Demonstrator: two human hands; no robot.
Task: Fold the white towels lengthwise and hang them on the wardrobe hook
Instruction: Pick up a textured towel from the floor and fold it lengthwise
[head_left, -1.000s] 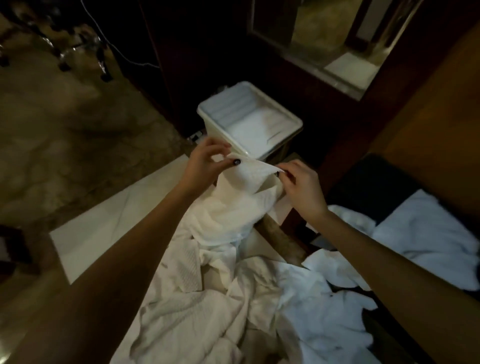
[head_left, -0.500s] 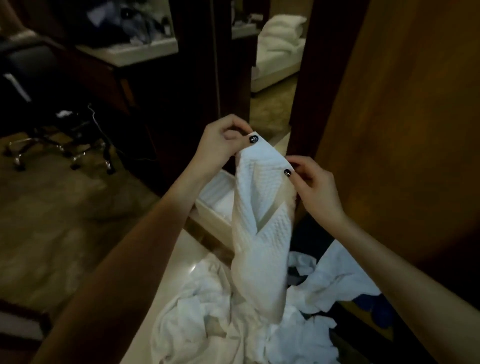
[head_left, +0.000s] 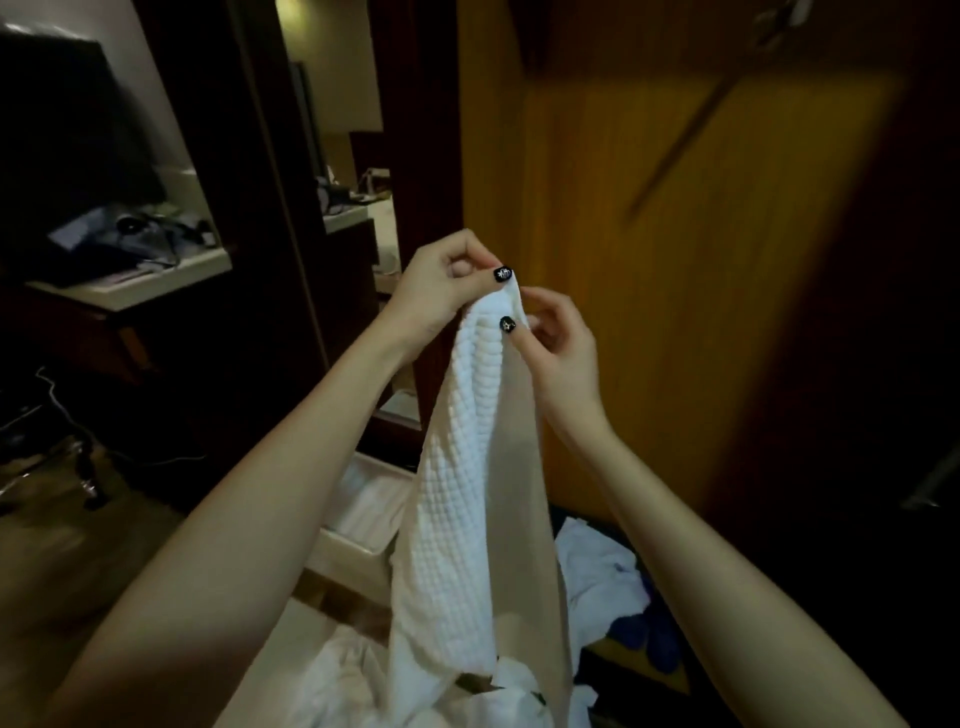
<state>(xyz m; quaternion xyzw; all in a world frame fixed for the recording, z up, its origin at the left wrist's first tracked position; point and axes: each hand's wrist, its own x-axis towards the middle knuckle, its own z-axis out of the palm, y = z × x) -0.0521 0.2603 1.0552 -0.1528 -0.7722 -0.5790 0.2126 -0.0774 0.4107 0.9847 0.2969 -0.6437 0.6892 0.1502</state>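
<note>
Fingers (head_left: 470, 270) of left hand (head_left: 441, 296) and right hand (head_left: 563, 358) pinch towel (head_left: 467, 493) top | hands closer than before | towel lifted higher

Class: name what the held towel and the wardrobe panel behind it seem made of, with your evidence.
The towel is likely cotton, matte white: raised waffle grid, limp drape. The wardrobe panel is probably wood or veneer, smooth orange-brown: flat with a soft sheen.
</note>
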